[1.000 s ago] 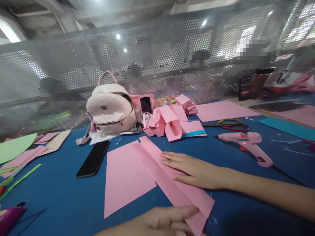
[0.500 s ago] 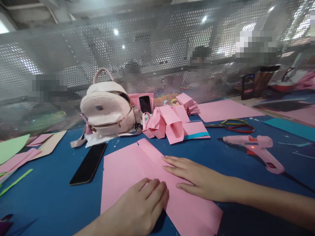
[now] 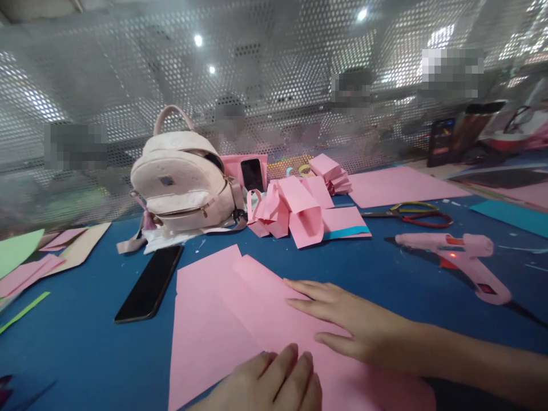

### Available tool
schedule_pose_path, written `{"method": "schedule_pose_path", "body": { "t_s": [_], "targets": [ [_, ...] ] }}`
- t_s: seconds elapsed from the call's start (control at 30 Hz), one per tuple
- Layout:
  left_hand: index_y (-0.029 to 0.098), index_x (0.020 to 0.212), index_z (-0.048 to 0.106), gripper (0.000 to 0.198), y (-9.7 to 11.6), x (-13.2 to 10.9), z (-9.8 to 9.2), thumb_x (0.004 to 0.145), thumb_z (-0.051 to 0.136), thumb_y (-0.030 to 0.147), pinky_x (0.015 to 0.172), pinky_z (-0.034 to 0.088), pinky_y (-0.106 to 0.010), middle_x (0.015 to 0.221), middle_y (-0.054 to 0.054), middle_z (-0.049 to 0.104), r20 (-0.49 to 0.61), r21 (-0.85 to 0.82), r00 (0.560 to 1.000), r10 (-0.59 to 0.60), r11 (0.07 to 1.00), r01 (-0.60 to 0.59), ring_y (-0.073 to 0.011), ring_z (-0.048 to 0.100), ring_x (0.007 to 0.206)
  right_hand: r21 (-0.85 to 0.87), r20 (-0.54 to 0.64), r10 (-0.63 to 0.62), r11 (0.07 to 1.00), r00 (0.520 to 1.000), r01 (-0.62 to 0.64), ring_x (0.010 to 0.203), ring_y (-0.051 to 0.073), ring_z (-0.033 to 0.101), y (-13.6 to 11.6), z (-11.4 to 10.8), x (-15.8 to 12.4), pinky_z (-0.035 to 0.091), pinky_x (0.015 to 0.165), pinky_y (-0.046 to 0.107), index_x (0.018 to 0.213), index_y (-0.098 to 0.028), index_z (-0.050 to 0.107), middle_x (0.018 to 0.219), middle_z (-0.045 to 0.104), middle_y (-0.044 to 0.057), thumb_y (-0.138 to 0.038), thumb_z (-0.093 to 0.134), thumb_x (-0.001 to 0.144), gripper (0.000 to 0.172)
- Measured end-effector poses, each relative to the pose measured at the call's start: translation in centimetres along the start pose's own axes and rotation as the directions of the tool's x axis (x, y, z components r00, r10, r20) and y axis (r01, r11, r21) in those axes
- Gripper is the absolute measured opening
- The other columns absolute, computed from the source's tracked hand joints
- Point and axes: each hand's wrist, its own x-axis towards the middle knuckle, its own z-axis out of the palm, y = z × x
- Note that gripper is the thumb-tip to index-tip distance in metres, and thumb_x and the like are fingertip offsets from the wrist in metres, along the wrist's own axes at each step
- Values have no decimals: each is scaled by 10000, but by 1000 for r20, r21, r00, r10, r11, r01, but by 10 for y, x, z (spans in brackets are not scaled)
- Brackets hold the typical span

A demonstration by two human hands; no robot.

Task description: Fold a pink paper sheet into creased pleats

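A large sheet of pink paper (image 3: 205,319) lies on the blue table with a folded pink flap (image 3: 261,297) angled across it. My right hand (image 3: 338,314) rests flat on the flap, its fingers spread apart. At the bottom of the view, my left hand (image 3: 274,382) has its fingers curled and close together over the flap's left edge. The left thumb is hidden, and so is whatever lies under the palm. A black phone (image 3: 149,285) lies just left of the paper.
A pink glue gun (image 3: 462,257) with a red light lies on the right, near scissors (image 3: 423,216). Behind the sheet stand folded pink paper pieces (image 3: 299,200) and a pale backpack (image 3: 180,182). Paper scraps (image 3: 25,274) lie left. A perforated metal screen (image 3: 278,74) rises behind.
My left hand has slid down and to the right along the flap's edge. The flap has shifted slightly, showing more of the sheet beneath. My right hand has stayed flat on it.
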Motion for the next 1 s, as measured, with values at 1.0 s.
{"method": "schedule_pose_path", "body": {
  "t_s": [1.0],
  "targets": [
    [211,1313,633,326,-53,-33,16,1025,502,289,954,558,-435,1256,-170,679,159,-84,977,-144,984,159,-309,599,1244,-181,15,-152,972,988,152,1497,247,242,14,9,2,318,1193,441,1564,-257,310,1628,253,58,-304,506,989,609]
  ]
}}
